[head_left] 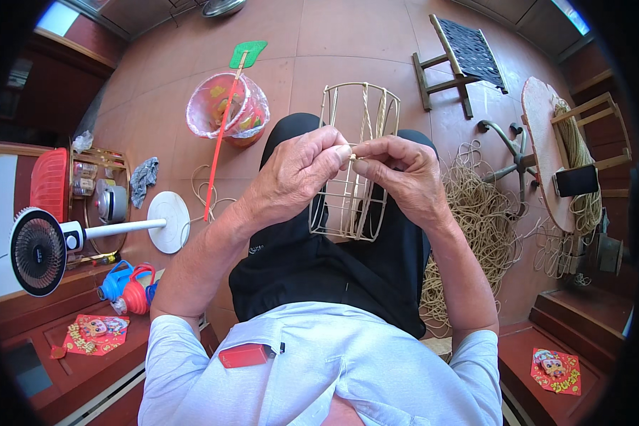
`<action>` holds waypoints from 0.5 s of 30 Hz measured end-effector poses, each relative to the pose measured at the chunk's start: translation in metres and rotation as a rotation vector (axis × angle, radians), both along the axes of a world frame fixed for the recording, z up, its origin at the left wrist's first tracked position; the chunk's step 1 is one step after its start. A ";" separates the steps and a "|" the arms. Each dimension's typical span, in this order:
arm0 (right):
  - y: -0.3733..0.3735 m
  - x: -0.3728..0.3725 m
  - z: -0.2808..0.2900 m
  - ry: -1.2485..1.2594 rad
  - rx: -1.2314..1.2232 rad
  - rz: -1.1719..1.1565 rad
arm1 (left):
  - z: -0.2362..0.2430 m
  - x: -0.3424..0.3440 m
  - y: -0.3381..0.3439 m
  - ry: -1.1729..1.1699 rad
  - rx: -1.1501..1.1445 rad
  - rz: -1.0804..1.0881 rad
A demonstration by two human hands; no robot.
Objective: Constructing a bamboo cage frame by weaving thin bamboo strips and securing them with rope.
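Observation:
A pale tan cage-like frame (344, 232) of bent rods, with twisted cord on some bars, rests between my thighs, in black trousers (268, 264). My left hand (291, 170) is closed, thumb and forefinger pinched on a small pale knot of cord (353, 157) at the middle of the frame. My right hand (406, 177) pinches at the same knot from the right, its fingers bent. The fingertips of both hands nearly meet there and partly hide the cord.
A heap of loose cord (476, 234) lies right of my legs, beside a wheeled base (505, 167), an oval board (536, 156) and a wooden stool (461, 50). Left are a lined bucket (255, 103) with a red-handled swatter (221, 138), a fan (39, 252) and water jugs (136, 291).

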State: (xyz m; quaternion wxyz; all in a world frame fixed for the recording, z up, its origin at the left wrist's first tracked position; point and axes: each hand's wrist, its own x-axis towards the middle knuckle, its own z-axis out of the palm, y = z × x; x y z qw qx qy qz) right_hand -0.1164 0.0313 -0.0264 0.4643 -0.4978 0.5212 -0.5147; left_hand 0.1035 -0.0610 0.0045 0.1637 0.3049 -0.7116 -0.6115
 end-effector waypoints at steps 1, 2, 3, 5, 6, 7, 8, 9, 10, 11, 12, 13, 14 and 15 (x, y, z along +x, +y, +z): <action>0.000 0.000 -0.001 -0.001 0.002 0.000 | 0.001 0.000 0.000 -0.002 0.008 0.002; -0.001 0.000 -0.001 -0.015 0.007 0.005 | 0.002 0.000 0.000 -0.002 0.009 0.001; -0.001 0.000 -0.001 -0.029 0.011 0.010 | 0.004 -0.001 0.002 -0.019 -0.031 0.028; 0.000 0.000 0.000 -0.037 0.017 -0.001 | 0.003 -0.003 0.008 -0.036 -0.070 0.054; 0.000 0.000 0.001 -0.046 0.023 -0.011 | 0.002 -0.007 0.014 0.023 -0.156 0.145; 0.001 0.000 0.001 -0.045 0.022 -0.011 | 0.002 -0.009 0.017 0.084 -0.242 0.235; 0.000 0.001 0.000 -0.052 0.015 -0.015 | -0.001 -0.009 0.016 0.082 -0.240 0.235; 0.000 0.002 0.000 -0.059 0.008 -0.019 | -0.004 -0.008 0.015 0.095 -0.297 0.220; 0.000 0.002 0.001 -0.060 0.010 -0.019 | -0.006 -0.007 0.014 0.107 -0.354 0.203; 0.000 0.002 0.003 -0.038 0.011 -0.018 | -0.006 -0.005 0.014 0.108 -0.354 0.203; 0.000 0.002 0.004 -0.016 0.012 -0.017 | -0.007 -0.003 0.014 0.104 -0.395 0.192; 0.001 0.002 0.003 -0.015 0.012 -0.018 | -0.007 -0.002 0.014 0.099 -0.435 0.182; 0.000 0.002 0.003 -0.029 0.017 -0.017 | -0.007 -0.001 0.015 0.099 -0.436 0.182; 0.000 0.002 0.002 -0.044 0.022 -0.016 | -0.007 0.000 0.016 0.101 -0.401 0.171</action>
